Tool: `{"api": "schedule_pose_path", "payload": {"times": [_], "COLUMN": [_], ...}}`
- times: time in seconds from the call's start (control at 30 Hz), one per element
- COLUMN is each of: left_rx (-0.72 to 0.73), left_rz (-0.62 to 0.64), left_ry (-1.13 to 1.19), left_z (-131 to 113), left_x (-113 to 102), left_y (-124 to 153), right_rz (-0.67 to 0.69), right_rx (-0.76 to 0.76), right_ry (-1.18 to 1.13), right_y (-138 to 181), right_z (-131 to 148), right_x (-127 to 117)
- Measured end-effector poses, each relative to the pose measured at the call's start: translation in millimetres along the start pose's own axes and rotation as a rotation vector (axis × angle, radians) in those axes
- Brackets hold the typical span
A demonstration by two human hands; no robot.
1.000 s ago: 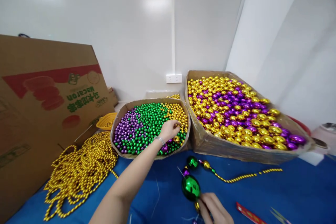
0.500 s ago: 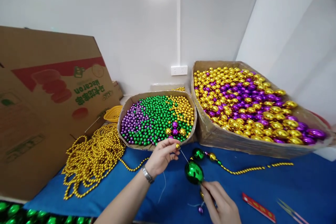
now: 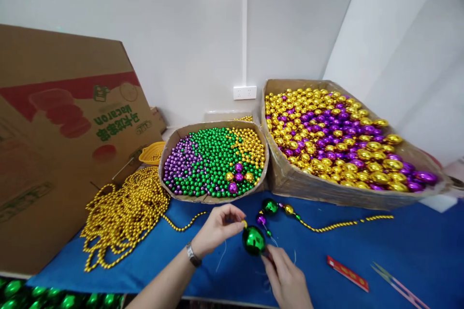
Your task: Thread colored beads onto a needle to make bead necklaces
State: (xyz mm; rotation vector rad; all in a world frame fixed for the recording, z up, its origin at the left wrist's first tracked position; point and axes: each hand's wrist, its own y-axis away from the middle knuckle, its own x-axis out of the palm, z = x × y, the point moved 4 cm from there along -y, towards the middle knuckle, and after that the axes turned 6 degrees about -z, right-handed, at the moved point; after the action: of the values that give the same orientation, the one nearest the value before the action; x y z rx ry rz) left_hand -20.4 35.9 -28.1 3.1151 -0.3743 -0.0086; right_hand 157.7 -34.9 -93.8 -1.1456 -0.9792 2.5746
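My left hand (image 3: 216,228) pinches a small gold bead (image 3: 244,224) just left of a large green bead (image 3: 253,240). My right hand (image 3: 284,275) is closed below and right of the green bead, its fingertips pinched at the thin thread or needle that runs through it. Behind them on the blue cloth (image 3: 398,246) lies a beaded strand (image 3: 326,225) with a second green bead, a purple one and a gold one leading into a fine gold chain.
A cardboard tray of small purple, green and gold beads (image 3: 213,159) sits beyond my hands. A bigger box of gold and purple beads (image 3: 340,140) stands right of it. A heap of gold bead chain (image 3: 123,212) lies left. A red strip (image 3: 347,273) and tweezers (image 3: 395,285) lie right.
My left hand left the bead tray with a small gold bead and came down beside the large green bead. The right hand and green bead shifted slightly left.
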Motion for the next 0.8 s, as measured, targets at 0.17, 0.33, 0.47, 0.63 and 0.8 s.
{"api": "schedule_pose_path", "payload": {"times": [0.17,0.33,0.47,0.63,0.8], "left_rx": [0.069,0.194,0.248,0.259,0.443], "left_rz": [-0.049,-0.082,-0.093,-0.055,0.284], "left_ry": [-0.197,-0.309,-0.240,-0.100,-0.421], "left_z": [8.1,-30.7,-55.1,-40.5,11.8], "left_x": [1.7,11.1,22.7,27.8,62.5], "left_y": [14.6,18.8,19.2,18.4,15.1], "right_rz": [0.132,0.241,0.236,0.231,0.284], "right_rx": [0.064,0.177,0.142,0.252,0.300], "right_ry": [0.016,-0.063,-0.247,-0.381,-0.479], "right_y": [11.3,-18.5,-40.9,-44.2,-61.1], "right_z": [-10.5,-5.1,15.6,15.6,24.8], "right_x": [14.0,-11.7,-19.2,-26.6,-54.5]}}
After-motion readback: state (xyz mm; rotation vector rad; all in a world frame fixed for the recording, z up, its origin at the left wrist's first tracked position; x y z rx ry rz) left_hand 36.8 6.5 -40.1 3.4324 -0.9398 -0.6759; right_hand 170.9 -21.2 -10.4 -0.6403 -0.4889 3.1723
